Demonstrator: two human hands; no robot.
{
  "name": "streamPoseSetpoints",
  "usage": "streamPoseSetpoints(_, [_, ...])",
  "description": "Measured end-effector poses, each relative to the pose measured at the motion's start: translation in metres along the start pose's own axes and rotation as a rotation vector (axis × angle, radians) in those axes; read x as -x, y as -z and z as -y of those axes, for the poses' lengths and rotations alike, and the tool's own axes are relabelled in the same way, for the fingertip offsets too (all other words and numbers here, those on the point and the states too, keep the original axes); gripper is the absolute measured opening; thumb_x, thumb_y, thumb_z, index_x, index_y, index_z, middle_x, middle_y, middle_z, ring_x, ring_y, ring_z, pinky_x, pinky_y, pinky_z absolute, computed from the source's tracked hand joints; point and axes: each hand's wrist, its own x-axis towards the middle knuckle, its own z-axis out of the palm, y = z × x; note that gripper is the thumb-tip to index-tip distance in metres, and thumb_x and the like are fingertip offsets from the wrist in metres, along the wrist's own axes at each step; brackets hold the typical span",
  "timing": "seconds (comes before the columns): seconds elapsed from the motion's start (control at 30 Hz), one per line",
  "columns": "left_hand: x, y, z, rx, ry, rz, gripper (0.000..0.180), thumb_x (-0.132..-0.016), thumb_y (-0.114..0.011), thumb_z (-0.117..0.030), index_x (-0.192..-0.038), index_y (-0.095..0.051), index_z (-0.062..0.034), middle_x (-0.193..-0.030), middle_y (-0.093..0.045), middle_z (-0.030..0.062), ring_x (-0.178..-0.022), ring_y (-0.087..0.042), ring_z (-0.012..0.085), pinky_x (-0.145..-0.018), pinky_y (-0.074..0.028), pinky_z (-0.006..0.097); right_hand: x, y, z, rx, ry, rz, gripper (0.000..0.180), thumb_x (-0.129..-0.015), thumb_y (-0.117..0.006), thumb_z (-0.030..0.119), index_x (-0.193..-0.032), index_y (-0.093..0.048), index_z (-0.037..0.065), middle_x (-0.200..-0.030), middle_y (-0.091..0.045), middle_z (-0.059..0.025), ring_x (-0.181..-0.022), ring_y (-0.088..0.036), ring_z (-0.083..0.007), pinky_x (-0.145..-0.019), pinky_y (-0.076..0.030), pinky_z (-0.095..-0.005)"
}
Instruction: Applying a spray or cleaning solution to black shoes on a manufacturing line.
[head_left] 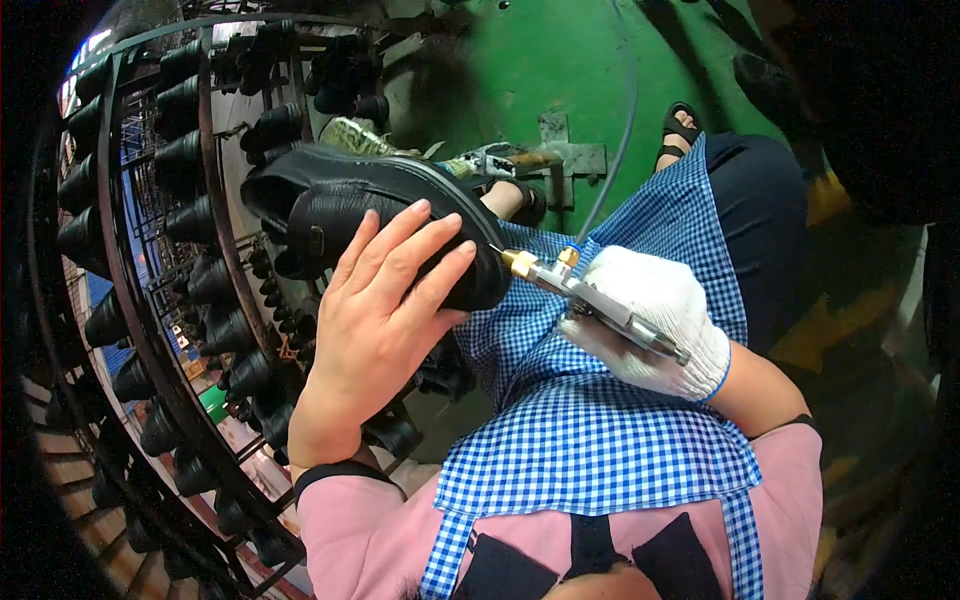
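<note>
Along the left, a rack of black footwear is noted; at the far side, green flooring is crossed by a hose. Left of centre, a black shoe is held by the left hand, fingers spread over its upper; at right, a metal gun is clasped by the gloved right hand, fingers curled.

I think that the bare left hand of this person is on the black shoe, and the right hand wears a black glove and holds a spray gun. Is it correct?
Not quite: the glove is white, not black, as the head view shows. The bare left hand is on the black shoe, and the right hand holds a spray gun.
</note>
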Motion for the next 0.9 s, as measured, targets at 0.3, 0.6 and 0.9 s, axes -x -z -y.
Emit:
streamPoseSetpoints(0.3, [-0.037, 0.002, 0.006, 0.035, 0.022, -0.083, 0.063, -0.074, -0.080, -0.020, -0.129, -0.057, -0.0020, -0.127, -0.057, 0.0166, -0.117, -0.056, 0.0398, -0.102, -0.046, 0.049, -0.013, 0.014, 0.001, 0.033, -0.018, -0.074, 0.016, -0.081, -0.077, 0.024, -0.085, -0.068, 0.011, -0.073, -0.060, -0.0069, -0.061, -0.063, -0.0258, -0.052, -0.050, -0.0344])
streamPoseSetpoints(0.6, [-0.074, 0.008, 0.026, -0.190, 0.159, -0.242, 0.046, -0.083, -0.075, -0.033, -0.109, -0.057, 0.0003, -0.103, -0.055, 0.0133, -0.094, -0.059, 0.0313, -0.068, -0.054, 0.038, -0.048, 0.004, -0.003, 0.030, -0.069, -0.229, 0.019, -0.083, -0.076, 0.022, -0.093, -0.068, 0.009, -0.075, -0.058, -0.0094, -0.063, -0.063, -0.0278, -0.055, -0.052, -0.0359])
streamPoseSetpoints(0.9, [-0.093, 0.016, 0.084, -0.301, 0.379, -0.206, 0.049, -0.095, -0.058, -0.049, -0.097, -0.052, -0.0008, -0.096, -0.058, 0.0182, -0.092, -0.065, 0.0369, -0.074, -0.054, 0.045, -0.094, -0.050, -0.012, -0.111, 0.019, -0.404, 0.016, -0.085, -0.075, 0.020, -0.094, -0.068, 0.008, -0.075, -0.058, -0.0103, -0.062, -0.062, -0.0294, -0.054, -0.050, -0.0379])
